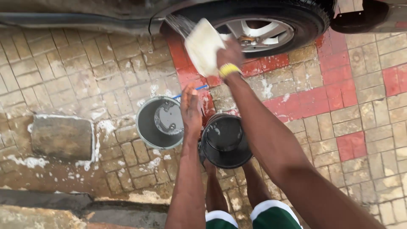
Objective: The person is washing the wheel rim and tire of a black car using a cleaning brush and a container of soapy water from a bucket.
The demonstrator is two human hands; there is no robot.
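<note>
Cream-coloured and dripping, the wash cloth [204,46] sits bunched in my right hand [231,53], which is closed around its right edge up at about twelve o'clock in the head view. Its long axis runs from upper left to lower right, and its far corner lies against the wet bodywork just left of the car wheel [259,32]. Water streams off that upper corner. A yellow wristband [228,69] marks the wrist below the grip.

My left hand [191,108] hangs lower and nearer to me, fingers loosely spread and holding nothing, wet with suds. It hovers over the gap between two buckets: the grey bucket [157,123] at nine o'clock from it, and the black bucket [224,142] at about four o'clock, which stands between my shins. A blue handle [191,91] pokes out at the grey bucket's rim, just behind that hand.

So the cloth lies straight ahead and upward from the left hand, well apart from it, while the right hand already has it; the right arm is plainly the nearer one to the wheel. The soapy brick paving [76,72] spreads out at ten o'clock, with red blocks under the tyre.
</note>
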